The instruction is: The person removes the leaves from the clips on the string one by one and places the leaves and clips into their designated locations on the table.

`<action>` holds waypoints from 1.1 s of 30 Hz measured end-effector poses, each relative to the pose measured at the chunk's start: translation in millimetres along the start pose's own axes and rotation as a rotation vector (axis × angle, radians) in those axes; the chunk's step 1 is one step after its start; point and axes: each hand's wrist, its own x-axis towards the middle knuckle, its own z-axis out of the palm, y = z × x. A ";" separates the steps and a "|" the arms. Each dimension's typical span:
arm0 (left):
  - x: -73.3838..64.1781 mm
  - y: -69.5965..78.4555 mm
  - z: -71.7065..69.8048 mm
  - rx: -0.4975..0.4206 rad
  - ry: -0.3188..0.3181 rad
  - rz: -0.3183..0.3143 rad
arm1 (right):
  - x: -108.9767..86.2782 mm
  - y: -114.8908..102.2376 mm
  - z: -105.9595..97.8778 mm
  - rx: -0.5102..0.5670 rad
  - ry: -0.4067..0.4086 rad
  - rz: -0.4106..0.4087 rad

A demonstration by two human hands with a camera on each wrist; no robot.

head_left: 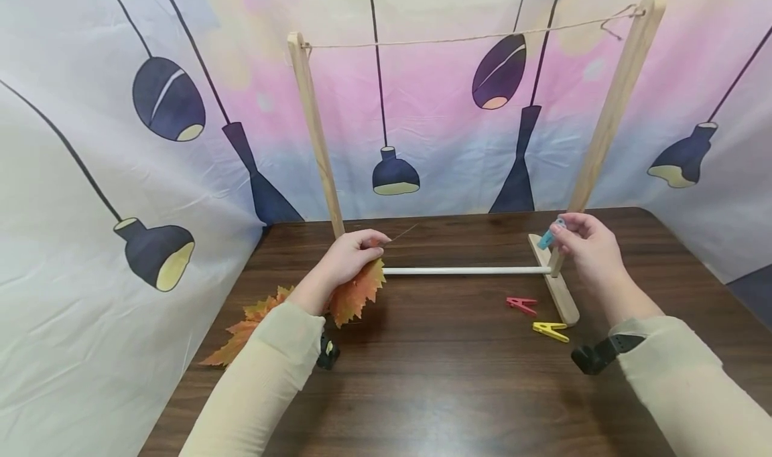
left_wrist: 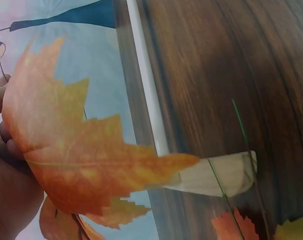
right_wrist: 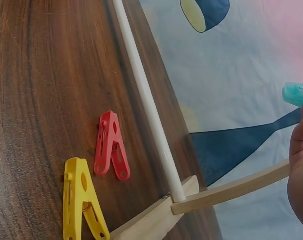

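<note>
My left hand (head_left: pixel 356 259) pinches an orange-yellow artificial maple leaf (head_left: pixel 357 295) near its stem, raised above the table in front of the frame's left post. The stem pokes out past the fingertips. In the left wrist view the same leaf (left_wrist: pixel 91 155) covers much of the hand. My right hand (head_left: pixel 588 242) pinches a light-blue clothespin (head_left: pixel 549 234) beside the right post; only its end shows in the right wrist view. On the table below that hand lie a red clothespin (right_wrist: pixel 111 145) and a yellow clothespin (right_wrist: pixel 83 200).
A wooden frame with a left post (head_left: pixel 316 135), a right post (head_left: pixel 615 122) and a white rod (head_left: pixel 464 271) stands on the table (head_left: pixel 434 376). Twine (head_left: pixel 446 41) stretches between the post tops. More maple leaves (head_left: pixel 244 333) lie at the left, partly behind the left forearm.
</note>
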 end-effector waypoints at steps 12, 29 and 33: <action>-6.7 -10.1 -7.4 0.058 -0.011 -0.010 | -3.6 13.5 -1.0 0.013 -0.005 0.035; -21.3 -23.0 -3.0 0.036 -0.050 -0.039 | -17.6 40.6 -1.8 -0.115 -0.051 0.078; -24.1 -27.7 -2.1 0.035 -0.044 -0.063 | -21.2 45.6 -1.8 -0.133 -0.055 0.097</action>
